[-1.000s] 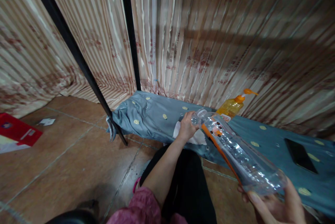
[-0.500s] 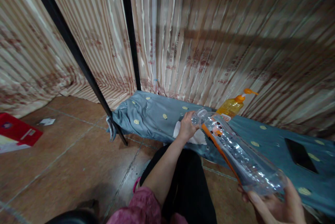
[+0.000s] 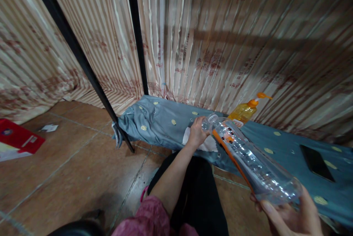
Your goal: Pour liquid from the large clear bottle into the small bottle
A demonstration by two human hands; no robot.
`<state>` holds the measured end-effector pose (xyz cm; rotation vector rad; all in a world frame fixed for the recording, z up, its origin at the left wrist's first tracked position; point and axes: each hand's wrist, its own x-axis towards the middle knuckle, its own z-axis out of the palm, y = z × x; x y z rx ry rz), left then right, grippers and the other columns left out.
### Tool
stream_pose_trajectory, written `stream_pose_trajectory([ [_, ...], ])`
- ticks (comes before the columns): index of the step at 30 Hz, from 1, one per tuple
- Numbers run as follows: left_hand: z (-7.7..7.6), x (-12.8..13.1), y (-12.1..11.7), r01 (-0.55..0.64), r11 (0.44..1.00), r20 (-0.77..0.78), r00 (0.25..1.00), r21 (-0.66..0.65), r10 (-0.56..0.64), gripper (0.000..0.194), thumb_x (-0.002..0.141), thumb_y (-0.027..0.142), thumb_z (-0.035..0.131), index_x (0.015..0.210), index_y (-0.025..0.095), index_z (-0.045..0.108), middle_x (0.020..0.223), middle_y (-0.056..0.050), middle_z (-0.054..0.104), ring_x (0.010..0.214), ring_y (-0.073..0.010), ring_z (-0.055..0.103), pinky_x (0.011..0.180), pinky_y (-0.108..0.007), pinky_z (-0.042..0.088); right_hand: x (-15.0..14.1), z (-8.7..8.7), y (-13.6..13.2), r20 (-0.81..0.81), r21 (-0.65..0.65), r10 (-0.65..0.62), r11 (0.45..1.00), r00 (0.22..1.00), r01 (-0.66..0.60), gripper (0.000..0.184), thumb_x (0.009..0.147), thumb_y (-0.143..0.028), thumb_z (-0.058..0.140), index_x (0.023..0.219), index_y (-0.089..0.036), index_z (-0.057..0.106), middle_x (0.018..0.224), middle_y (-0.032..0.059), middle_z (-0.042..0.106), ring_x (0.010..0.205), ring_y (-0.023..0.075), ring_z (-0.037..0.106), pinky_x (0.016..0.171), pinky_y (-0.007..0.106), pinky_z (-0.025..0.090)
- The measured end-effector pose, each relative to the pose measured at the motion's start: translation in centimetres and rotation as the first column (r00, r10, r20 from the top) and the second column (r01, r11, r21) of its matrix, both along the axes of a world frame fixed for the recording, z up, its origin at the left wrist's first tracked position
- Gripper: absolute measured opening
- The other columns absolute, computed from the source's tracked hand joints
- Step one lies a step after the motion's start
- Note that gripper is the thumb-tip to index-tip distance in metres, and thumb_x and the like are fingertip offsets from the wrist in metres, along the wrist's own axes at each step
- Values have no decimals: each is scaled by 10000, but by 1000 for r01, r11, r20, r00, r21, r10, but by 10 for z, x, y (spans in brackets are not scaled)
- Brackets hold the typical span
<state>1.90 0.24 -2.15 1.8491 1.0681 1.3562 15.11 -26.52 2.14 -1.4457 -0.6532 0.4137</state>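
Note:
A large clear plastic bottle (image 3: 256, 162) with an orange strip and small dark and orange marks lies slantwise between my two hands. My left hand (image 3: 197, 133) is closed around its narrow neck end. At the lower right, my right hand (image 3: 292, 212) grips the wide base, thumb on the near side. Beneath my left hand a white cloth (image 3: 208, 144) lies on the blue-grey covered surface (image 3: 162, 114). Just behind the bottle stands a pump bottle (image 3: 244, 112) of yellow liquid with an orange pump head; the clear bottle partly hides it.
A black phone (image 3: 317, 163) lies on the cover to the right. Dark metal posts (image 3: 74, 46) rise at the left in front of a striped curtain (image 3: 209, 26). On the tiled floor sit a red box (image 3: 20, 136) and a small white packet (image 3: 50, 128).

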Motion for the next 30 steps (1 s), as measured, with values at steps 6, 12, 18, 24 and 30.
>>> stream_pose_trajectory([
  [6, 0, -1, 1, 17, 1000, 2, 1000, 16, -17, 531, 718, 137, 804, 1200, 210, 594, 1201, -97, 676, 1178, -291, 655, 1057, -458, 545, -1, 2, 1, 10, 30, -7, 1000, 1000, 7, 1219, 503, -319, 987, 1584, -198, 438, 1399, 192, 616, 761, 187, 699, 752, 316, 601],
  [12, 0, -1, 1, 9, 1000, 4, 1000, 14, -9, 528, 728, 171, 819, 1206, 209, 598, 1208, -102, 674, 1183, -299, 655, 1059, -461, 545, -2, 6, 2, 43, -20, 9, 1000, 999, -8, 1244, 507, -359, 989, 1596, -174, 415, 1220, 174, 701, 699, 213, 701, 771, 377, 604],
  [18, 0, 0, 0, 1, 1000, 7, 1000, 1, -1, 529, 718, 111, 784, 1203, 201, 594, 1203, -105, 674, 1168, -296, 663, 1052, -456, 551, -4, 8, 2, 11, -38, -34, 999, 999, 34, 1257, 486, -398, 990, 1588, -174, 429, 1233, 183, 694, 689, 214, 694, 791, 399, 599],
  [24, 2, 0, -1, 9, 1000, 10, 1000, -3, -9, 527, 710, 97, 779, 1192, 194, 590, 1217, -114, 668, 1191, -303, 654, 1076, -464, 537, -4, 8, 2, 14, -9, -6, 1000, 1000, 6, 1268, 470, -365, 992, 1590, -176, 426, 1325, 202, 647, 720, 211, 691, 764, 378, 594],
  [30, 2, -1, -1, 12, 1000, 7, 1000, -16, -12, 540, 694, 94, 788, 1188, 188, 592, 1206, -116, 667, 1167, -309, 659, 1062, -471, 543, -6, 8, 3, 7, -24, -39, 999, 999, 39, 1300, 457, -406, 989, 1594, -153, 412, 1337, 207, 635, 750, 221, 678, 756, 384, 589],
])
